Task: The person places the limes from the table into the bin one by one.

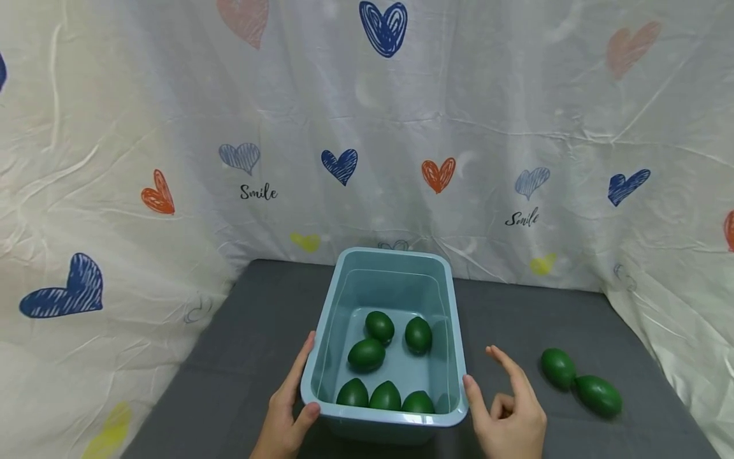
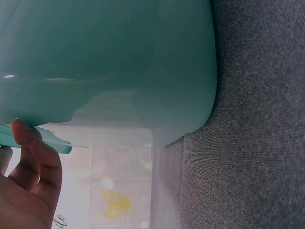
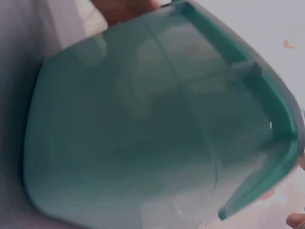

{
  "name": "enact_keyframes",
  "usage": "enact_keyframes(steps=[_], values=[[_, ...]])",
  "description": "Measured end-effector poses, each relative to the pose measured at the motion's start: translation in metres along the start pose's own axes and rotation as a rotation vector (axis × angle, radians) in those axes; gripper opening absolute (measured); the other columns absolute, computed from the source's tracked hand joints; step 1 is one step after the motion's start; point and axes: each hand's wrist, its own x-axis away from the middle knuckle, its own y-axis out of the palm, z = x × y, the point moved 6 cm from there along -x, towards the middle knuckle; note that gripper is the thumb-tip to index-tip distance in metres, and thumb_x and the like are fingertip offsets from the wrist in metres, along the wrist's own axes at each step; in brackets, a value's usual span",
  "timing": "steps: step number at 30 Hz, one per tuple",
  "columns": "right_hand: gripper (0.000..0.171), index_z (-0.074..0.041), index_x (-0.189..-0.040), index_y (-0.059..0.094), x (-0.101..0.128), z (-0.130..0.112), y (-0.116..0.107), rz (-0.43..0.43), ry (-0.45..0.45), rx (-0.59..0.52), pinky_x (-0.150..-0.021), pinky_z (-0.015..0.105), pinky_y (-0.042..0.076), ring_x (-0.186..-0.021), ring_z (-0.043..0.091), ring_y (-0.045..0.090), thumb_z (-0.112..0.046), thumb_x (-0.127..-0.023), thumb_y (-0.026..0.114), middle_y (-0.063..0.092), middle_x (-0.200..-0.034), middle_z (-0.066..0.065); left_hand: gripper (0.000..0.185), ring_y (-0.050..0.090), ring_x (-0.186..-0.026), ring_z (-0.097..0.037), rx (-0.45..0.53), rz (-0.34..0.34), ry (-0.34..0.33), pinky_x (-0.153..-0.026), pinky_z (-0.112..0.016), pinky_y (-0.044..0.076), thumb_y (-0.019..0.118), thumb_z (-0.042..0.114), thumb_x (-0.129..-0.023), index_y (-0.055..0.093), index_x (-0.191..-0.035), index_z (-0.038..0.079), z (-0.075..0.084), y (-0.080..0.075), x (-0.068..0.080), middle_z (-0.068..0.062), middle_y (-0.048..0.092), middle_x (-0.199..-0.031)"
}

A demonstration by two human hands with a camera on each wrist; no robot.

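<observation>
A light blue plastic bin [image 1: 395, 280] stands on the dark table, with several glossy dark green, lime-like fruits [image 1: 367, 355] inside. At its near left corner my left hand [image 1: 285, 408] grips the bin, thumb at the front rim and fingers along the left side. The left wrist view shows those fingers [image 2: 40, 148] bent at the bin's rim. My right hand [image 1: 510, 408] is beside the near right corner, its thumb at the rim. Its index finger points forward, away from the wall, and the other fingers are bent. Most of the right hand is outside the right wrist view.
Two more green fruits [image 1: 597, 395] lie together on the dark cloth-covered table [image 1: 246, 344], right of my right hand. Behind and along both sides hangs a white curtain [image 1: 395, 115] printed with hearts and "Smile".
</observation>
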Motion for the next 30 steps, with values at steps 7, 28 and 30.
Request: enact_keyframes(steps=[7,28,30], values=[[0.058,-0.014,-0.135,0.07,0.0,0.024,-0.009,0.024,-0.004,0.095,-0.034,0.018,0.027,-0.032,-0.006,0.028,-0.008,-0.082,0.093,0.074,-0.126,0.003,0.076,0.027,-0.157,-0.003,-0.001,-0.004,-0.033,-0.115,-0.012,0.029,0.06,0.014,-0.105,0.023,-0.171,0.017,-0.001,0.0,-0.001,-0.014,0.023,-0.176],[0.063,-0.005,-0.134,0.068,0.005,0.092,-0.012,-0.083,0.03,0.329,-0.038,0.021,0.03,-0.035,-0.004,0.03,-0.022,-0.079,0.094,0.071,-0.127,0.022,0.077,0.025,-0.158,-0.002,-0.015,-0.014,-0.055,-0.115,-0.012,0.028,0.059,0.013,-0.105,0.021,-0.171,0.019,-0.002,0.001,0.0,-0.016,0.021,-0.176],[0.063,-0.004,-0.133,0.068,0.003,0.1,-0.012,-0.091,0.019,0.354,-0.04,0.023,0.032,-0.037,0.0,0.032,-0.023,-0.079,0.093,0.07,-0.128,0.023,0.077,0.025,-0.158,-0.003,-0.029,-0.013,-0.045,-0.116,-0.012,0.027,0.06,0.014,-0.105,0.021,-0.171,0.018,-0.001,0.0,0.0,-0.015,0.021,-0.176]])
